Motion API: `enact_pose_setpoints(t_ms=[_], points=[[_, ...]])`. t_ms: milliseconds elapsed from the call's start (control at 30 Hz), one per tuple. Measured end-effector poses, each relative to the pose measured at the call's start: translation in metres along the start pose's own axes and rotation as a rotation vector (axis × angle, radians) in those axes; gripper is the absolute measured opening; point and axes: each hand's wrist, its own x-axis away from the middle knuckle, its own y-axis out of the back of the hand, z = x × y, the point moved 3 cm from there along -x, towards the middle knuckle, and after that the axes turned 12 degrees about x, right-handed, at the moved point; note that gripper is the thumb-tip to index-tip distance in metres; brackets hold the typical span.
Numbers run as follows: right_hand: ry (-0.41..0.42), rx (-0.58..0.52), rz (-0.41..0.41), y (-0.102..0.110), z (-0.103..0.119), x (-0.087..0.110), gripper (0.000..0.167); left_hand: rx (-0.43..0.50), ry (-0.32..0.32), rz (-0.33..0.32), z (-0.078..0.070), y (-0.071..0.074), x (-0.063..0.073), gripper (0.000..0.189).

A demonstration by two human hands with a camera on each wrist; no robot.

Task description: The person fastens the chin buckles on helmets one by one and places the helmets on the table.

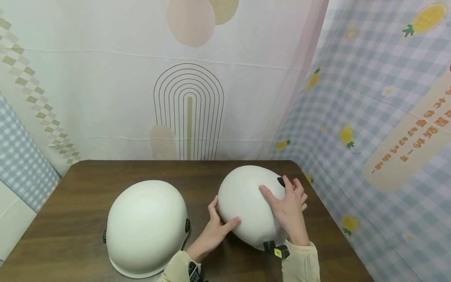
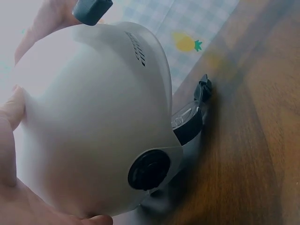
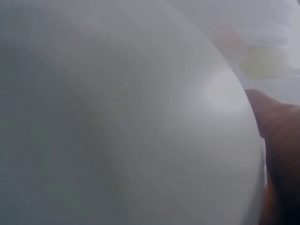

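Note:
Both hands hold a white helmet tilted over the right half of the table. My left hand grips its near left side, thumb on the shell and fingers around the lower edge. The right hand holds the right side, thumb on the shell and fingers spread by a black side knob. In the left wrist view the helmet shows a round black knob, small vent slots and a black strap. The shell fills most of the right wrist view.
A second white helmet with black side knobs stands dome up on the left of the dark wooden table. Patterned cloth hangs behind the table, and a blue checked cloth runs along its right edge.

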Motion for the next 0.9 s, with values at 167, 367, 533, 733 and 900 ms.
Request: enact_pose_setpoints(t_ms=[167,367,533,733,900], points=[[0.013,0.005,0.038,0.001,-0.001,0.001,0.100,-0.016,0.004,-0.013,-0.003,-0.001,-0.001,0.106],[0.021,-0.006,0.037,0.002,0.001,0.003,0.096,-0.213,-0.049,-0.060,-0.019,0.002,0.000,0.114],[0.037,0.006,0.017,0.001,0.005,0.005,0.095,-0.374,-0.173,-0.066,-0.042,-0.005,-0.003,0.113],[0.049,0.061,-0.031,-0.005,0.006,0.009,0.101,-0.504,-0.209,-0.055,-0.049,-0.015,-0.008,0.102],[0.065,0.061,-0.055,-0.004,-0.001,0.008,0.095,-0.514,-0.222,-0.043,-0.047,-0.015,-0.008,0.101]])
